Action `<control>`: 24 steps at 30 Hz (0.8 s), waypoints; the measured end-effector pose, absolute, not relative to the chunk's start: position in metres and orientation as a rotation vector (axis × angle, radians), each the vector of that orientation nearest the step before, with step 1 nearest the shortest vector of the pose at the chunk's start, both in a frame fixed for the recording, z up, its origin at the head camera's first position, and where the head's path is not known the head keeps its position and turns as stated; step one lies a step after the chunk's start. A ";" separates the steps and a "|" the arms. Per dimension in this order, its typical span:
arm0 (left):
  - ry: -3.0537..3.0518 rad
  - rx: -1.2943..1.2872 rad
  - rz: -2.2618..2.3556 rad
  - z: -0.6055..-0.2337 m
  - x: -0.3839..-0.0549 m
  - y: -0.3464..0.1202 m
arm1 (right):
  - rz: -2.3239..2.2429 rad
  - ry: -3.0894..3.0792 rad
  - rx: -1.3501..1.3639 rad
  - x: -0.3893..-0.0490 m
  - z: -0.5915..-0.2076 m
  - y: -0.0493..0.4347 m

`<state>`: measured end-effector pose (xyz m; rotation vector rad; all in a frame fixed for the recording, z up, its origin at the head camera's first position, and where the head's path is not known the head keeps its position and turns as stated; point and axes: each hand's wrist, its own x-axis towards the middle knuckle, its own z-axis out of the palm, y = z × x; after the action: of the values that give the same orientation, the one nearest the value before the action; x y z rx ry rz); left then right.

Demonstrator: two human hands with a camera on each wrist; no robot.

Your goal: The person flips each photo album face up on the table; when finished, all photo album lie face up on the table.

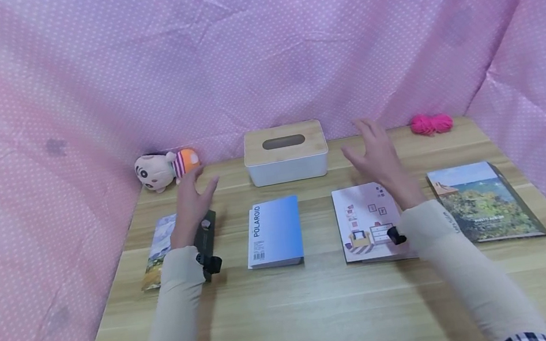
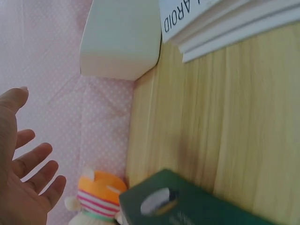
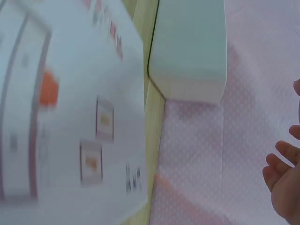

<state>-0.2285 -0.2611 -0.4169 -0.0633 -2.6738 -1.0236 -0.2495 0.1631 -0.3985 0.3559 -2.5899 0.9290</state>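
Both hands are held over the table with nothing in them. My left hand [image 1: 192, 208], fingers spread and thumb apart, is above a dark green booklet with a landscape picture [image 1: 161, 245], partly covering it in the head view. My right hand [image 1: 380, 158] reaches over the top edge of a white album with room drawings [image 1: 368, 221], its fingers extended. Between the hands lies a blue album marked POLAROID [image 1: 276, 231]. Behind it stands a white tissue box [image 1: 288, 169] with a wooden lid. At the right is a photo album with a seaside painting [image 1: 487, 201].
A plush toy [image 1: 155, 172] with an orange and striped body lies at the back left corner. A skein of pink yarn [image 1: 431, 124] sits at the back right. Pink dotted cloth [image 1: 256, 50] hangs behind and beside the wooden table [image 1: 294, 319].
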 end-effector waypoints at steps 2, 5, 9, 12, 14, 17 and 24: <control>-2.680 -0.052 -1.057 -0.416 -0.224 -0.267 | 0.965 -2.582 0.392 -0.249 -0.400 0.150; -2.683 -0.033 -1.107 -0.415 -0.218 -0.277 | 1.006 -2.556 0.452 -0.248 -0.403 0.129; -2.685 -0.013 -1.158 -0.416 -0.209 -0.290 | 1.044 -2.507 0.549 -0.245 -0.409 0.103; -2.704 0.019 -1.177 -0.419 -0.202 -0.300 | 1.062 -2.490 0.613 -0.242 -0.413 0.083; -2.716 0.040 -1.184 -0.421 -0.198 -0.307 | 1.073 -2.486 0.645 -0.239 -0.416 0.070; -2.740 0.058 -1.189 -0.423 -0.190 -0.317 | 1.089 -2.489 0.678 -0.233 -0.421 0.049; -2.816 0.161 -1.180 -0.430 -0.170 -0.344 | 1.154 -2.547 0.779 -0.213 -0.431 -0.005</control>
<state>-0.1703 -0.3442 -0.4302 0.1609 -2.8163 -1.1799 -0.2132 -0.0045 -0.4308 0.7785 -2.5475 1.1537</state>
